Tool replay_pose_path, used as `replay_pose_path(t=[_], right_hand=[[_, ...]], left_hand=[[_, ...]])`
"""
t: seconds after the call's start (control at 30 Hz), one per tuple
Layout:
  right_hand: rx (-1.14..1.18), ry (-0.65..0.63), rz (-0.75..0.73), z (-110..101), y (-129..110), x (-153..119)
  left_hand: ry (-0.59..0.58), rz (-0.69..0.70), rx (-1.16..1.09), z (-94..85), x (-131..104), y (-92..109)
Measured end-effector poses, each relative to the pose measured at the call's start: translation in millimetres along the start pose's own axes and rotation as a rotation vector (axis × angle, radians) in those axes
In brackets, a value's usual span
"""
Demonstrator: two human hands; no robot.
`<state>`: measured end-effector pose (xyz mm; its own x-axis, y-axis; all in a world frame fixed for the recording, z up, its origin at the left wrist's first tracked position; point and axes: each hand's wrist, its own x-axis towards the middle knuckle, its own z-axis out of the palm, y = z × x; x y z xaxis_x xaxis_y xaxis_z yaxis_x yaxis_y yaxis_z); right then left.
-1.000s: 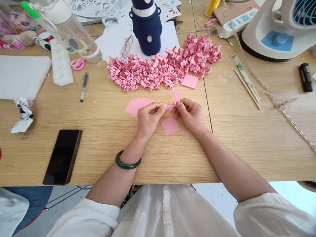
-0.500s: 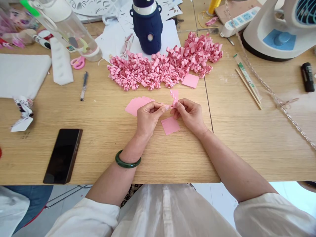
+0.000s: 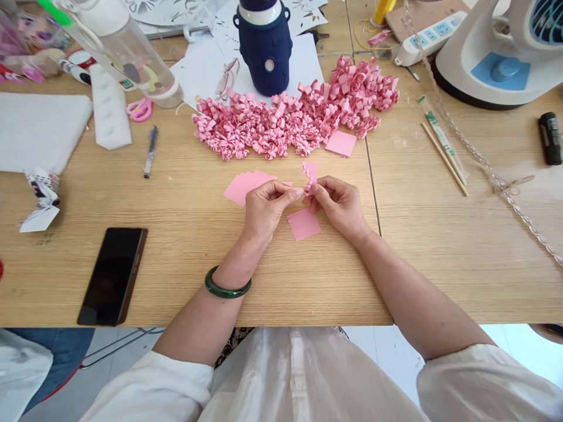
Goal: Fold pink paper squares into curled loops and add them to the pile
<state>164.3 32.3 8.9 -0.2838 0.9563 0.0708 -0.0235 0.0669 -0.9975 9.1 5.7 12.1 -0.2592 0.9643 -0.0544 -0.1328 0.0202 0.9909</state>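
Observation:
A piece of pink paper [image 3: 312,170] with a row of small curls along its left edge is upright between my two hands. My right hand [image 3: 341,205] pinches its lower part between thumb and fingers. My left hand [image 3: 265,212] is closed in a pinch at the lower end of the curled edge; the bit between its fingertips is mostly hidden. Beneath both hands lies a pink paper square [image 3: 304,225] with slits along its top edge. Partly behind my left hand is a fanned set of pink papers [image 3: 241,187].
A long heap of pink paper curls [image 3: 264,126] spreads before a dark blue bottle [image 3: 265,55]. Beside it lies a pink paper stack [image 3: 341,143]. A phone [image 3: 112,275], pen [image 3: 151,152] and pink scissors [image 3: 139,109] lie left; chopsticks [image 3: 444,158] and a fan [image 3: 484,64] are right.
My left fingertips have shifted very slightly along the curled edge of the paper. My right hand keeps its pinch, and the whole view has moved a little.

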Motion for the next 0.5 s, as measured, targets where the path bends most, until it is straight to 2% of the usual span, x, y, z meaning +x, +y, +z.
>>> replay_pose_path(t=[0.17, 0.33, 0.5], right_hand=[[0.005, 0.001, 0.0, -0.1, 1.4, 1.3], [0.023, 0.071, 0.01, -1.5, 0.7, 2.9], [0.021, 0.094, -0.001, -2.1, 0.9, 3.2]], left_hand=[[-0.003, -0.018, -0.007, 0.4, 0.1, -1.3], [-0.037, -0.033, 0.041, 0.6, 0.0, 0.0], [-0.015, 0.024, 0.085, 0.2, -1.8, 1.3]])
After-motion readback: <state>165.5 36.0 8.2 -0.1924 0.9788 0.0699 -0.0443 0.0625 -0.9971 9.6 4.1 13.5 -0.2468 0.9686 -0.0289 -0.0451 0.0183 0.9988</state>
